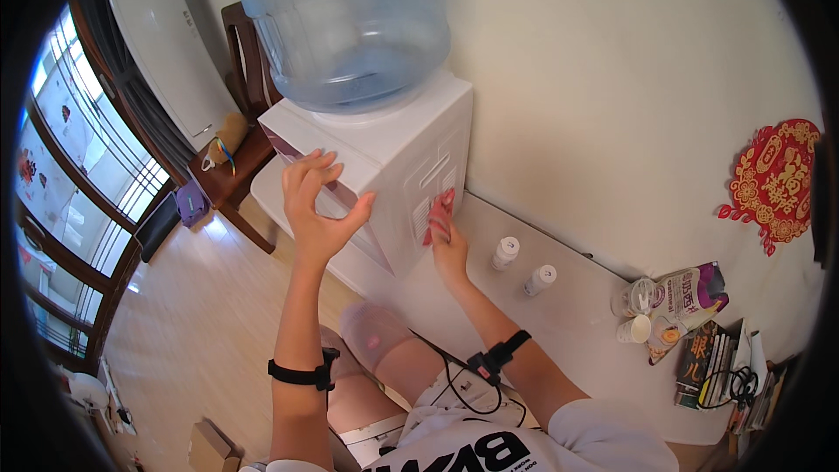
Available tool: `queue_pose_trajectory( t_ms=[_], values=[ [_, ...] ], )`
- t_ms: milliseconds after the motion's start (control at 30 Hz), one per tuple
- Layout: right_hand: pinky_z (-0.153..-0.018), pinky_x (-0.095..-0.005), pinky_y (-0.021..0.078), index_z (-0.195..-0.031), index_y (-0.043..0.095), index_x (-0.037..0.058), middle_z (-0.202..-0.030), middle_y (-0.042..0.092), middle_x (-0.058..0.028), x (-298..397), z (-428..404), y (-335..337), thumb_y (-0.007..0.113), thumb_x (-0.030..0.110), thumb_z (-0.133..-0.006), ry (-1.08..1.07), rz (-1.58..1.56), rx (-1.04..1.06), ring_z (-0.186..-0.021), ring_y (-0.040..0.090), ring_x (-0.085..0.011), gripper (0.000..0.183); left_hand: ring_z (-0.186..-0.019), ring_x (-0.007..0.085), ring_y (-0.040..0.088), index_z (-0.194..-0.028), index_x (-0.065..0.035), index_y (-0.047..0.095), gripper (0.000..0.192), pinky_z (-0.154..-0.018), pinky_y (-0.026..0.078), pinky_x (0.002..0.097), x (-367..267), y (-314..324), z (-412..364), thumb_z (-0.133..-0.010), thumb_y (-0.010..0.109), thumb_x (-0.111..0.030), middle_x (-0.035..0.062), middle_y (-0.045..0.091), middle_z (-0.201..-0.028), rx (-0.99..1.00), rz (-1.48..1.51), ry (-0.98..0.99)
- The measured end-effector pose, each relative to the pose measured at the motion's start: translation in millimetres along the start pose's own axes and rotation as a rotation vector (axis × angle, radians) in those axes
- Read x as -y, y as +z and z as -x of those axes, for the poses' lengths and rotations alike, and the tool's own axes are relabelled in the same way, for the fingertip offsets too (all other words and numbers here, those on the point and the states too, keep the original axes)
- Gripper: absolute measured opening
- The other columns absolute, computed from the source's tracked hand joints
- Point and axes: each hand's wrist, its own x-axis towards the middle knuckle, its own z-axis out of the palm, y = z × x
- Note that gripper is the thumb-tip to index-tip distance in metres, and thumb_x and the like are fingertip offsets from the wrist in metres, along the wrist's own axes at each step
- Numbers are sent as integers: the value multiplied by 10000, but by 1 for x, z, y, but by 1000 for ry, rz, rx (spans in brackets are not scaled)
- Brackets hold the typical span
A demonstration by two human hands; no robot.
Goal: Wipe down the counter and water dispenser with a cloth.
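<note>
A white water dispenser (393, 190) with a large blue water jug (354, 33) on top stands on a pale table (577, 367). My left hand (321, 210) is raised before the dispenser's front top edge, thumb and fingers apart, with nothing in it. Its fingertips overlap that edge in view; whether they touch it I cannot tell. In my right hand (449, 246) is a red-and-white cloth (440, 216), bunched near the vents of the dispenser's side panel. Part of the cloth is hidden by the fingers. Two small white bottles (506, 253) (540, 280) stand right of that hand.
Further right on the table are a clear plastic jar (639, 296), a paper cup (634, 329), an oatmeal bag (698, 295), books (708, 367) and a coiled black cable (737, 383). A wooden chair (229, 190) stands behind at left. The wall borders the table's far side.
</note>
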Motion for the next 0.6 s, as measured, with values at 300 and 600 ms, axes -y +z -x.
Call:
queue_pose_trajectory(
  t_ms=[300,600],
  values=[
    [-883,-312,518,-1337,656,56,-1108,744,-134,-1,24,-32,630,201,-995,84,134,128,-1004,691,-190,372,-1242,353,600,-990,-37,677,440,-1044,450,467,11,-26,5,-630,902,-150,125,697,-1190,72,110,-66],
    [-990,-298,467,-1404,578,36,-1321,636,-97,85,-38,-31,560,166,-1038,-60,-296,-151,-1177,599,-180,389,-1337,355,543,-1091,-48,651,463,-1103,433,459,20,-22,14,-705,891,-138,133,647,-1280,69,204,-128]
  ],
)
